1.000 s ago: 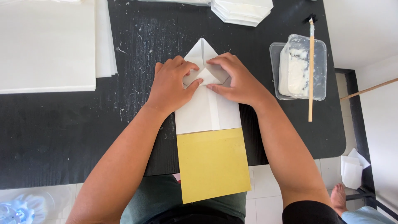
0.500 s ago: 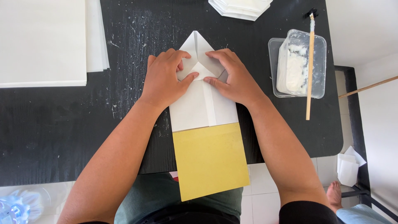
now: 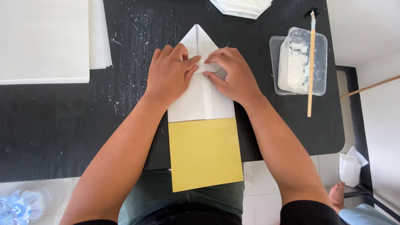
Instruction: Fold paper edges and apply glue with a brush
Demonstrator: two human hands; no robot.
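— Two hands are seen pressed flat on a folded white paper sheet with a pointed top (image 3: 200, 98), which lies on the black, white-speckled tabletop (image 3: 62, 125). How are the fingers held?

— The left hand (image 3: 168, 75) is laid palm down, its fingers (image 3: 189, 64) stretched out and close together, resting on a small folded flap near the middle of the sheet. The right hand (image 3: 233, 75) is laid opposite, its fingers bent slightly, the tips pressed on the same flap. Nothing is gripped by either hand; the paper is only held down.

— What is found around the sheet?

— A yellow square card (image 3: 205, 154) is seen touching the sheet's lower edge and overhanging the tabletop's near edge. A clear plastic tub of white paste (image 3: 298, 62) stands to the right, with a long wooden-handled brush (image 3: 311, 62) laid across it. A stack of white paper (image 3: 43, 39) is placed at the far left.

— What has changed since half a second ago?

— Little: the fingertips have been drawn closer together over the flap, and the sheet has stayed where it was.
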